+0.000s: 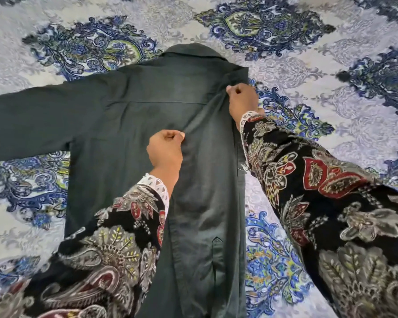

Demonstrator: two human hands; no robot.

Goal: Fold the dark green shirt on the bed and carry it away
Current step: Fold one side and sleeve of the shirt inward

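The dark green shirt (pixel 129 115) lies back-up on the bed, collar at the far end, its left sleeve spread out flat to the left. Its right side is folded over onto the back, forming a long panel that runs toward me. My left hand (pixel 166 150) pinches the edge of that folded panel near the middle of the shirt. My right hand (pixel 241 99) pinches the same fold higher up, near the right shoulder. Both arms wear black patterned sleeves with white lace cuffs.
The bed is covered by a pale sheet (pixel 331 72) printed with blue and green paisley medallions. It surrounds the shirt on all sides.
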